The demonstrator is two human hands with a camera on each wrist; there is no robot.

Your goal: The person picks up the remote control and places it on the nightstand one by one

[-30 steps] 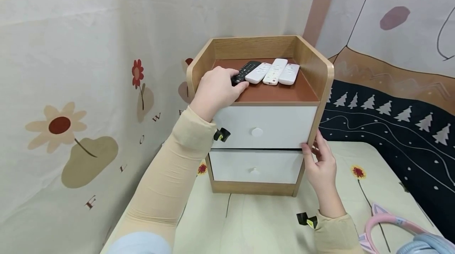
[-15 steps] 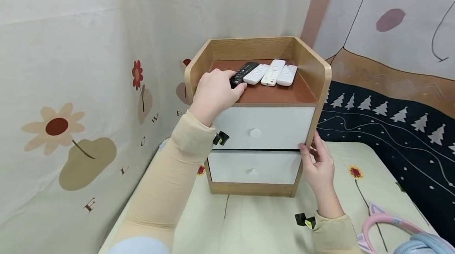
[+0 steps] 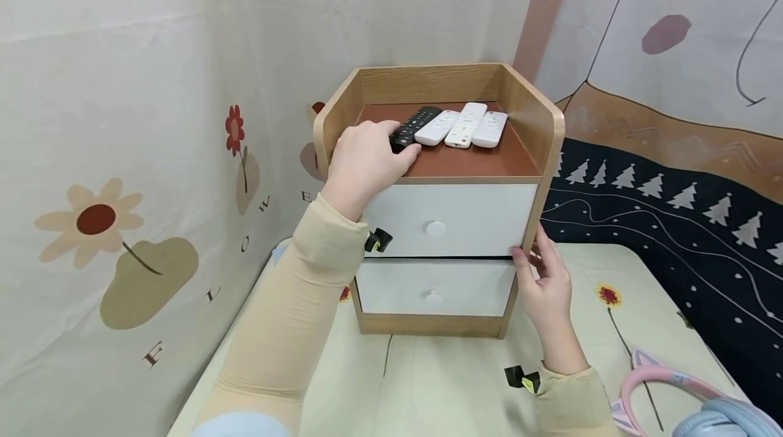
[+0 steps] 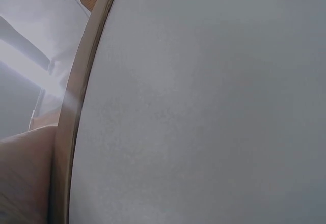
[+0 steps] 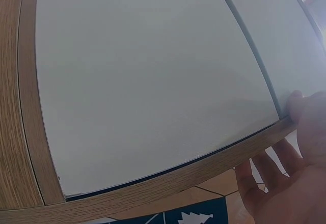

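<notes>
A small wooden cabinet [image 3: 431, 325] with two white drawers stands in the middle of the head view. On its brown top shelf [image 3: 477, 164] lie a black remote control [image 3: 417, 123] and three white remote controls [image 3: 466, 126], side by side. My left hand [image 3: 367, 158] holds the near end of the black remote between thumb and fingers; the fingertips are partly hidden behind it. Lower down, my right hand [image 3: 547, 284] grips the cabinet's right side edge, thumb at the front and fingers round the side. In the right wrist view the right hand [image 5: 285, 178] shows along the wooden edge.
The upper drawer [image 3: 453, 213] and lower drawer [image 3: 437, 287] are closed, each with a round white knob. A pink headband with cat ears [image 3: 657, 376] lies at the lower right. Patterned curtains [image 3: 122, 83] hang behind and to the left.
The head view has shifted slightly, so the cabinet appears a little further left. Both hands keep their places on the black remote control and the cabinet edge.
</notes>
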